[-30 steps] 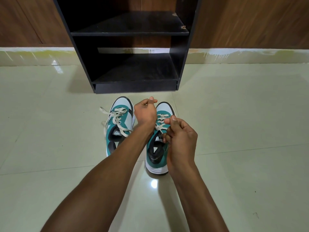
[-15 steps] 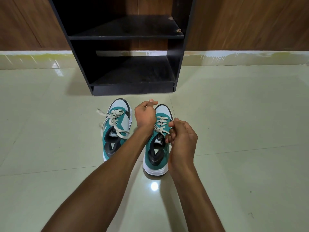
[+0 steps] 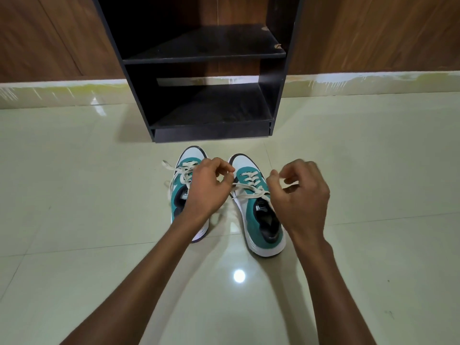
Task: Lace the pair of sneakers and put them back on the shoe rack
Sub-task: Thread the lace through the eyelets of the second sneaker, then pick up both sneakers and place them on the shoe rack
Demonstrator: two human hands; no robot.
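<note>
- Your left sneaker [image 3: 185, 195] sits on the tiled floor [image 3: 74, 195] just before the black shoe rack [image 3: 211, 130], its lace ends loose.
- Your left hand [image 3: 206, 188] hovers over it, its grip pinching one end of the white lace [image 3: 249, 190].
- The right sneaker [image 3: 258, 220] stands beside its pair.
- Your right hand [image 3: 301, 197] pinches the other lace end, pulled taut.
</note>
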